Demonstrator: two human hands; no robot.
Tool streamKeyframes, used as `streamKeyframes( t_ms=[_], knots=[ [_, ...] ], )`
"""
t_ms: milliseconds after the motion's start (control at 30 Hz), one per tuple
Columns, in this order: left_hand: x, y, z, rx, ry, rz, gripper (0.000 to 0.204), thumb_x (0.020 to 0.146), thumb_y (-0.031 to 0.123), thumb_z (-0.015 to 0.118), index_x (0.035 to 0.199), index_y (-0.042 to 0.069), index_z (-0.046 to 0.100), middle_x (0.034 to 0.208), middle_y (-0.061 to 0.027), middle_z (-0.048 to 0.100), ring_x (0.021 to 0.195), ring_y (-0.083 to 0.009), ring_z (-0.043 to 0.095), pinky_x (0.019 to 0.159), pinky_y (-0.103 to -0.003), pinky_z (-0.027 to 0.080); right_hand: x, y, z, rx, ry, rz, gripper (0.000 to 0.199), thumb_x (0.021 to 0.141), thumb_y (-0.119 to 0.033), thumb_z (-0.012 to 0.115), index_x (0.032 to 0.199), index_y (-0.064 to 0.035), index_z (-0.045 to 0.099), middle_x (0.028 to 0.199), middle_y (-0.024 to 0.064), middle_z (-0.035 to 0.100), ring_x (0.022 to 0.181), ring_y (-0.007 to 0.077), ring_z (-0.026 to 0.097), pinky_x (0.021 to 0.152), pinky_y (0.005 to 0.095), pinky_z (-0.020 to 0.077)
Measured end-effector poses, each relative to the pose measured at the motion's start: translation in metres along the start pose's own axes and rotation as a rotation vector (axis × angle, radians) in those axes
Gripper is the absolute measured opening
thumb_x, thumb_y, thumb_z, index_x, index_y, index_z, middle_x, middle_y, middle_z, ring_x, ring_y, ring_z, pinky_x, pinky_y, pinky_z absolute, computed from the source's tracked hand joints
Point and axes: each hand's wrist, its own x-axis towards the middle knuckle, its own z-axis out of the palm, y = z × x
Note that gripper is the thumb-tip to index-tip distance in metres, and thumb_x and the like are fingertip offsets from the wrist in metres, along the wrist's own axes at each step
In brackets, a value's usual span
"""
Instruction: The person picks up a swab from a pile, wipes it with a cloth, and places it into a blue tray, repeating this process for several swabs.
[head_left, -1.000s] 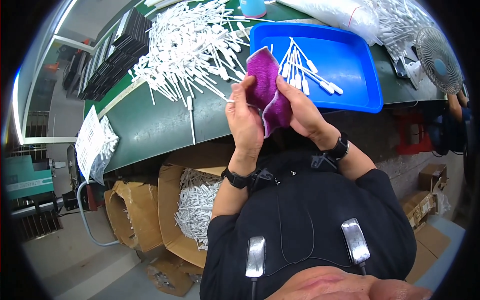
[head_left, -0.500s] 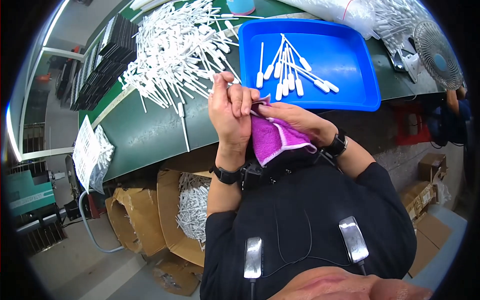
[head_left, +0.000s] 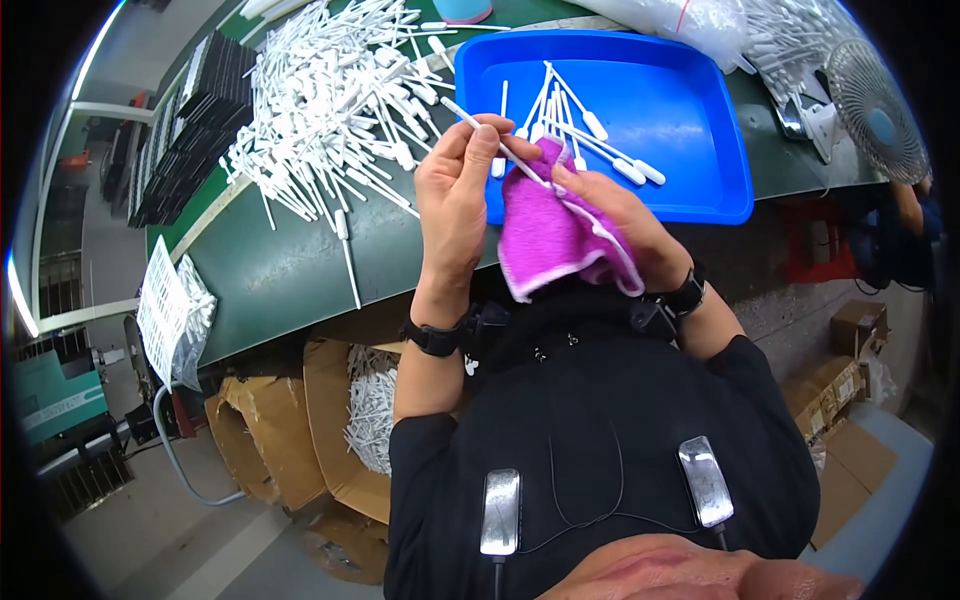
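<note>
My left hand [head_left: 455,190] pinches a slim white plastic stick [head_left: 518,160] between thumb and fingers. The stick slants from its upper left end down into a purple cloth [head_left: 545,235] with pale edging. My right hand [head_left: 622,212] is closed on the cloth, pressing it around the stick's lower end, which is partly hidden. Both hands are at the near left rim of a blue tray [head_left: 680,130]. Inside the tray lie several white sticks with thick oblong ends [head_left: 628,170], some of them covered by my hands and the cloth.
Left of the tray, a big heap of similar white sticks [head_left: 330,110] covers the green table [head_left: 290,270]. Black stacked trays [head_left: 195,130] stand beyond it. A single stick [head_left: 347,260] lies near the front edge. At the right are plastic bags [head_left: 790,45] and a fan [head_left: 875,115]. Cardboard boxes [head_left: 260,430] sit below.
The stick in my left hand has come into sight, slanting into the cloth. Left-hand fingers have shifted from curled beside the cloth to a pinch. The cloth hangs more spread out.
</note>
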Motion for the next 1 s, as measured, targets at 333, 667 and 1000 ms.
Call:
streamKeyframes(
  t_ms=[333, 667, 1000],
  knots=[
    [-0.007, 0.005, -0.038, 0.007, 0.211, 0.011, 0.025, 0.097, 0.020, 0.051, 0.100, -0.004, 0.060, 0.083, -0.0133, 0.068, 0.073, -0.0143, 0.063, 0.069, -0.024, 0.049, 0.025, 0.013, 0.020, -0.322, -0.123, 0.006, 0.037, 0.095, -0.025, 0.055, 0.122, -0.0003, 0.050, 0.105, 0.0041, 0.061, 0.091, 0.0086, 0.059, 0.080, 0.0238, 0.0486],
    [-0.014, -0.006, -0.045, -0.255, 0.060, -0.052, 0.023, 0.097, 0.023, 0.050, 0.103, 0.001, 0.057, 0.089, -0.0149, 0.068, 0.076, -0.0160, 0.064, 0.073, -0.027, 0.050, 0.025, 0.011, 0.040, 0.095, 0.008, 0.165, 0.037, 0.092, -0.025, 0.059, 0.119, -0.0017, 0.050, 0.101, 0.0036, 0.062, 0.085, 0.0104, 0.063, 0.075, 0.0236, 0.0519],
    [-0.010, -0.016, -0.052, -0.225, 0.036, -0.092, 0.024, 0.098, 0.023, 0.048, 0.105, 0.002, 0.055, 0.088, -0.0144, 0.067, 0.078, -0.0173, 0.065, 0.076, -0.029, 0.050, 0.026, 0.010, 0.041, 0.040, 0.066, 0.146, 0.033, 0.092, -0.025, 0.057, 0.117, -0.0032, 0.052, 0.096, 0.0024, 0.061, 0.083, 0.0096, 0.062, 0.074, 0.0228, 0.0501]
  ],
)
